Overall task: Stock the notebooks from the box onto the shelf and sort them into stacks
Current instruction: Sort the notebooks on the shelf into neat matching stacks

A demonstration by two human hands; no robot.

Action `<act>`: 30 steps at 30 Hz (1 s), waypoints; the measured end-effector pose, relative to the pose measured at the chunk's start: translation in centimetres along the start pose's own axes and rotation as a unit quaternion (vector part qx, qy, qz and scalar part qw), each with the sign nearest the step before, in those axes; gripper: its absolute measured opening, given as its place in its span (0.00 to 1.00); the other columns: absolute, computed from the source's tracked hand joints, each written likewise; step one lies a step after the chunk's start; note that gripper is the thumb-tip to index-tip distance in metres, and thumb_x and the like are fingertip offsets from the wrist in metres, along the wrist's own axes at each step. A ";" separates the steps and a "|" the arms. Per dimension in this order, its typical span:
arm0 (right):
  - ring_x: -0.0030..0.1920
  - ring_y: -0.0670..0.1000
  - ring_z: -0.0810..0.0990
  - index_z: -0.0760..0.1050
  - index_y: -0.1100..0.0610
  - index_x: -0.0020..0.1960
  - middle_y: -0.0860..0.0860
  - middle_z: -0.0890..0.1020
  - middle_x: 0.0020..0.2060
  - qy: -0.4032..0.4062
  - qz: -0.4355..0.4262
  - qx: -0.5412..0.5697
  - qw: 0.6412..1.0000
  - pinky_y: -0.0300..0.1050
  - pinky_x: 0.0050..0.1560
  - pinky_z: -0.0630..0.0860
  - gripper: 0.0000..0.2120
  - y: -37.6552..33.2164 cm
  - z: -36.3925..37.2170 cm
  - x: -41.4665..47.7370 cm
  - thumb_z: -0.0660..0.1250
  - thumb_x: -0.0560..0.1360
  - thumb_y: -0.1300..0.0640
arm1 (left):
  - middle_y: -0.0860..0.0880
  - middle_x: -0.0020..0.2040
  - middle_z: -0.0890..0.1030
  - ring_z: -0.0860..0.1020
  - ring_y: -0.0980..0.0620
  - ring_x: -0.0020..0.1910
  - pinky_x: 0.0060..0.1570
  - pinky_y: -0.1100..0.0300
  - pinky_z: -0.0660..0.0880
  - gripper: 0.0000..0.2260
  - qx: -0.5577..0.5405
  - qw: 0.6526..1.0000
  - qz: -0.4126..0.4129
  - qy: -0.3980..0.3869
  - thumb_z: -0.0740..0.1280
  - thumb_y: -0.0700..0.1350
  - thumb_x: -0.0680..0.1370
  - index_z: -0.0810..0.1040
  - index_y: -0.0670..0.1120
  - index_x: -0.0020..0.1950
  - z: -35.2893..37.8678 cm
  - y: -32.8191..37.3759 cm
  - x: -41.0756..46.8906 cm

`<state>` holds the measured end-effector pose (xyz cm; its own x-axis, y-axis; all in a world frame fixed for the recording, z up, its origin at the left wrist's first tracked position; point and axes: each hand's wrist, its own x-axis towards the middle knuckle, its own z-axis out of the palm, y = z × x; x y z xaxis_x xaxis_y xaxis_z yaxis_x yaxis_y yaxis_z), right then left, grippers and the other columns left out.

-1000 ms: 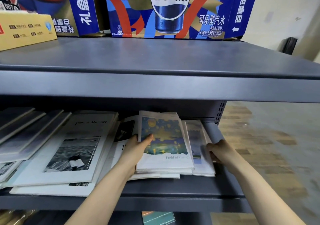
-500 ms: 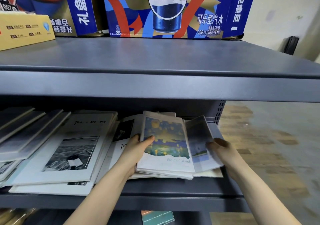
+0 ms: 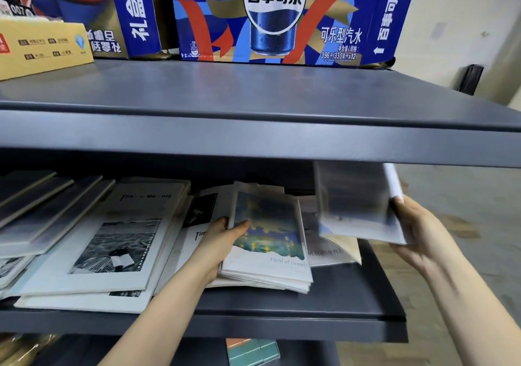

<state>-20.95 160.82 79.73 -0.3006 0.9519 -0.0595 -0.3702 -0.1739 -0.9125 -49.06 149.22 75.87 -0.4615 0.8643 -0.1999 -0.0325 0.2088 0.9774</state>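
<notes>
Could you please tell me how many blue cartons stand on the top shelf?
2: one Pepsi carton at the centre, another blue carton to its left, beside the yellow box. More may sit out of frame.

A dark grey upper shelf board (image 3: 253, 92) spans the middle of the frame. A blue cola carton (image 3: 276, 13) stands on it at top centre, a second blue carton (image 3: 112, 13) left of that, and a yellow box (image 3: 42, 47) at upper left. On the lower board (image 3: 352, 301) notebooks lie flat: grey ones (image 3: 42, 205) fanned at left, a black-and-white stack (image 3: 112, 247) beside them, and a blue-covered stack (image 3: 270, 247) at centre.
</notes>
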 end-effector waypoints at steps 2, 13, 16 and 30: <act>0.37 0.50 0.84 0.78 0.58 0.46 0.52 0.84 0.38 -0.005 0.018 0.070 0.997 0.41 0.34 0.80 0.14 -0.5 1.0 -0.2 0.54 0.80 0.61 | 0.55 0.42 0.78 0.75 0.55 0.46 0.56 0.58 0.69 0.08 -0.017 1.000 -0.011 -0.001 0.66 0.46 0.77 0.70 0.54 0.40 -0.1 -0.2 0.2; 0.43 0.59 0.84 0.72 0.65 0.62 0.63 0.83 0.48 -0.013 0.122 0.088 0.989 0.57 0.44 0.82 0.14 6.0 6.6 -0.7 0.56 0.79 0.62 | 0.44 0.48 0.79 0.78 0.45 0.46 0.46 0.57 0.73 0.13 -0.080 0.995 -0.064 0.014 0.63 0.42 0.78 0.71 0.39 0.61 -0.4 -0.2 0.2; 0.47 0.61 0.83 0.71 0.62 0.63 0.64 0.81 0.54 -0.009 0.147 0.081 0.986 0.60 0.47 0.80 0.14 7.6 8.0 -1.0 0.58 0.79 0.61 | 0.42 0.55 0.80 0.79 0.43 0.53 0.56 0.50 0.75 0.22 -0.096 0.992 -0.084 0.022 0.62 0.57 0.76 0.74 0.43 0.63 -0.4 0.1 -0.1; 0.31 0.52 0.68 0.68 0.61 0.38 0.56 0.71 0.30 0.015 -0.021 -0.453 0.891 0.41 0.29 0.61 0.12 8.1 10.2 -1.4 0.62 0.78 0.57 | 0.52 0.46 0.78 0.78 0.46 0.54 0.60 0.49 0.74 0.12 -0.121 0.993 -0.004 0.004 0.69 0.45 0.76 0.68 0.51 0.54 -0.3 -0.7 -0.4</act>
<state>-32.47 155.48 76.56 -0.2755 0.9612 -0.0151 0.4842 0.1252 -0.8659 -49.07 148.60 75.28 -0.4665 0.8597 -0.2079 -0.2472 0.0990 0.9639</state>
